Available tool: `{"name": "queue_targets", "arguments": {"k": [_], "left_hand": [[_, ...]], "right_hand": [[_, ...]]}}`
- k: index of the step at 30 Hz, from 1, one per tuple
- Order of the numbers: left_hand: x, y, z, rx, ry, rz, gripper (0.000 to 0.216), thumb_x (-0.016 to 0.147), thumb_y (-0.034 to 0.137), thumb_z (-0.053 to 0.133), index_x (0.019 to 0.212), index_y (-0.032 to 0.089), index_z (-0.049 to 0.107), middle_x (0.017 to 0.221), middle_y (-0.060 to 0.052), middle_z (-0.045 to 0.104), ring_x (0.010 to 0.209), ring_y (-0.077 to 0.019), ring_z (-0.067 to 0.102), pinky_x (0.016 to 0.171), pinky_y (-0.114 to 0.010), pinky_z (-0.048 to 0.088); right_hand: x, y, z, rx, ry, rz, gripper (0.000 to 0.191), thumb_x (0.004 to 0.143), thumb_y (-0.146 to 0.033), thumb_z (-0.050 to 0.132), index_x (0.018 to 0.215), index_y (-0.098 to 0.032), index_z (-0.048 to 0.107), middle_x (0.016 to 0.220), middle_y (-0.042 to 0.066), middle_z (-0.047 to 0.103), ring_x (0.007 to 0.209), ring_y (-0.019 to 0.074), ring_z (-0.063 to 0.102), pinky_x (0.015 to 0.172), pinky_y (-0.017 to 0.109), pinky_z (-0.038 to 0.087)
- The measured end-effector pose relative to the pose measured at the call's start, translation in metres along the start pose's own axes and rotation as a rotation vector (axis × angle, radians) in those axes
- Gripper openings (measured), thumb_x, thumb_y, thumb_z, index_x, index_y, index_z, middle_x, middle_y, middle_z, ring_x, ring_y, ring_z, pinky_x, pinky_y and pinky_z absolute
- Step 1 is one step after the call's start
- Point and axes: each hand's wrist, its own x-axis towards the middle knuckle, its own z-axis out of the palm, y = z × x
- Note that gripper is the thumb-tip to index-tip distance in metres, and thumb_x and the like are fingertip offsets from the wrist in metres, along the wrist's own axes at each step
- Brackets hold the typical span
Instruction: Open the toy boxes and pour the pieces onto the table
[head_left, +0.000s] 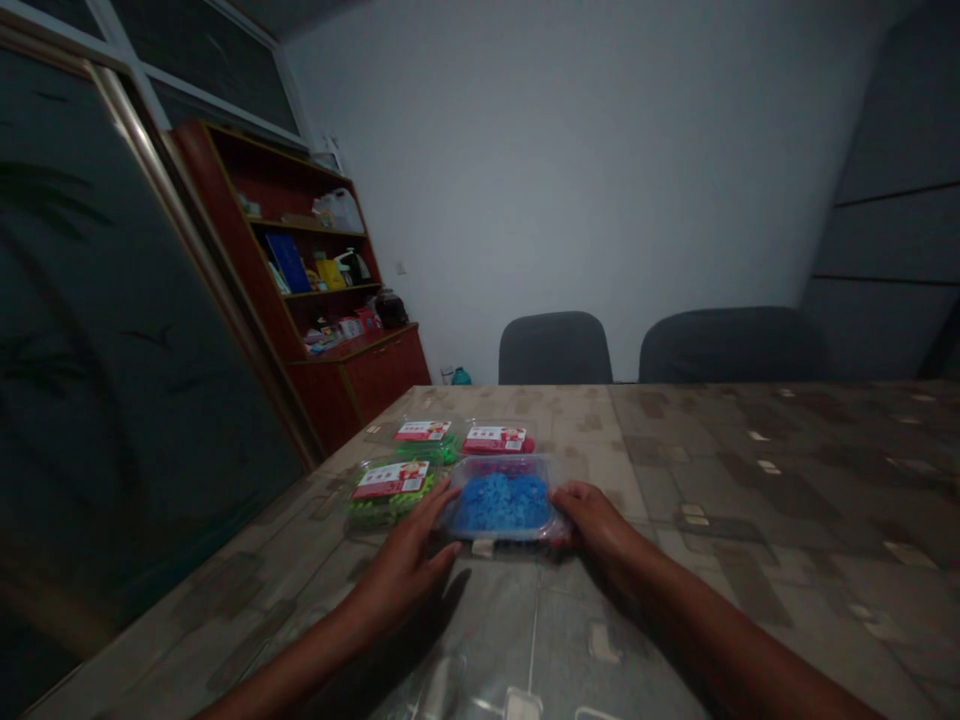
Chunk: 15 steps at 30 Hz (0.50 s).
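A clear plastic box [504, 502] with small blue pieces inside is between my two hands, near the middle of the table. My left hand [416, 545] is against its left side, index finger along the edge and thumb apart near the front corner. On the other side, my right hand [592, 515] grips the right edge, with the thumb side on the rim and the other fingers partly hidden. Something pink or red shows behind and under the blue pieces. Left of it lies a labelled clear box [390, 490] of yellow-green pieces, close to my left fingers.
Behind stand a labelled box of green pieces [424, 437] and a labelled box of pink-red pieces [496, 440]. A patterned cover lies over the table [712, 600]. Two grey chairs [555, 348] are at the far edge. A red-brown cabinet [360, 375] stands at the back left.
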Motion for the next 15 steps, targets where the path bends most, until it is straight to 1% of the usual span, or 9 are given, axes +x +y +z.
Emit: {"name": "queue_targets", "arguments": {"k": [2, 3, 5, 7, 8, 10, 11, 13, 15], "left_hand": [[0.002, -0.003, -0.014, 0.011, -0.035, -0.024, 0.055, 0.081, 0.042, 0.054, 0.129, 0.014, 0.054, 0.132, -0.014, 0.056, 0.117, -0.0287, 0.057, 0.096, -0.042, 0.048], [0.006, -0.006, -0.023, 0.021, -0.041, -0.044, 0.053, 0.083, 0.044, 0.053, 0.126, 0.015, 0.056, 0.124, -0.012, 0.062, 0.106, -0.0267, 0.063, 0.088, -0.038, 0.052], [0.016, -0.016, -0.045, 0.078, 0.019, -0.068, 0.051, 0.082, 0.047, 0.054, 0.121, 0.016, 0.060, 0.113, -0.010, 0.067, 0.096, -0.0259, 0.065, 0.081, -0.036, 0.053], [0.030, -0.034, -0.068, 0.151, 0.113, -0.100, 0.049, 0.080, 0.050, 0.054, 0.112, 0.015, 0.065, 0.114, -0.011, 0.066, 0.099, -0.0291, 0.062, 0.084, -0.038, 0.050], [0.038, -0.045, -0.078, 0.187, 0.174, -0.130, 0.049, 0.080, 0.049, 0.053, 0.111, 0.014, 0.064, 0.118, -0.012, 0.064, 0.102, -0.0309, 0.060, 0.090, -0.041, 0.047], [0.052, -0.070, -0.094, 0.245, 0.283, -0.207, 0.050, 0.076, 0.042, 0.058, 0.116, 0.011, 0.060, 0.128, -0.016, 0.056, 0.120, -0.0346, 0.048, 0.104, -0.046, 0.034], [0.058, -0.082, -0.099, 0.256, 0.311, -0.248, 0.049, 0.076, 0.039, 0.061, 0.115, 0.010, 0.059, 0.130, -0.017, 0.054, 0.126, -0.0342, 0.043, 0.107, -0.047, 0.030], [0.066, -0.105, -0.103, 0.238, 0.313, -0.339, 0.039, 0.081, 0.037, 0.062, 0.109, 0.010, 0.059, 0.123, -0.016, 0.058, 0.120, -0.0305, 0.049, 0.105, -0.049, 0.032], [0.069, -0.120, -0.103, 0.182, 0.275, -0.382, 0.032, 0.086, 0.038, 0.060, 0.102, 0.011, 0.061, 0.111, -0.011, 0.063, 0.109, -0.0266, 0.057, 0.099, -0.047, 0.039]], "right_hand": [[-0.001, -0.001, -0.003, -0.012, -0.007, 0.006, 0.023, 0.099, -0.019, 0.047, 0.078, -0.011, 0.053, 0.059, -0.006, 0.053, 0.043, 0.0049, 0.049, 0.044, 0.017, 0.043], [-0.001, -0.001, -0.005, -0.019, -0.015, 0.009, 0.024, 0.099, -0.020, 0.046, 0.077, -0.011, 0.053, 0.059, -0.005, 0.053, 0.043, 0.0049, 0.049, 0.043, 0.016, 0.043], [0.001, -0.001, -0.010, -0.030, -0.039, 0.017, 0.025, 0.099, -0.021, 0.047, 0.077, -0.011, 0.054, 0.059, -0.005, 0.055, 0.045, 0.0053, 0.051, 0.043, 0.016, 0.042], [0.004, 0.000, -0.017, -0.039, -0.063, 0.020, 0.026, 0.098, -0.023, 0.048, 0.076, -0.011, 0.054, 0.059, -0.004, 0.055, 0.046, 0.0058, 0.052, 0.043, 0.016, 0.042], [0.006, 0.001, -0.021, -0.042, -0.075, 0.020, 0.027, 0.098, -0.024, 0.049, 0.076, -0.011, 0.055, 0.058, -0.004, 0.055, 0.046, 0.0060, 0.053, 0.043, 0.016, 0.042], [0.010, 0.002, -0.030, -0.050, -0.100, 0.020, 0.027, 0.097, -0.025, 0.050, 0.075, -0.011, 0.055, 0.058, -0.004, 0.055, 0.046, 0.0062, 0.053, 0.043, 0.016, 0.042], [0.011, 0.002, -0.034, -0.051, -0.109, 0.018, 0.027, 0.097, -0.025, 0.050, 0.075, -0.011, 0.055, 0.058, -0.004, 0.055, 0.046, 0.0062, 0.053, 0.043, 0.017, 0.042], [0.012, 0.001, -0.041, -0.048, -0.114, 0.009, 0.027, 0.097, -0.025, 0.050, 0.074, -0.011, 0.054, 0.057, -0.005, 0.054, 0.046, 0.0065, 0.054, 0.044, 0.017, 0.043], [0.012, 0.000, -0.046, -0.044, -0.109, 0.001, 0.027, 0.098, -0.024, 0.049, 0.075, -0.011, 0.053, 0.058, -0.005, 0.055, 0.047, 0.0065, 0.054, 0.044, 0.017, 0.043]]}}
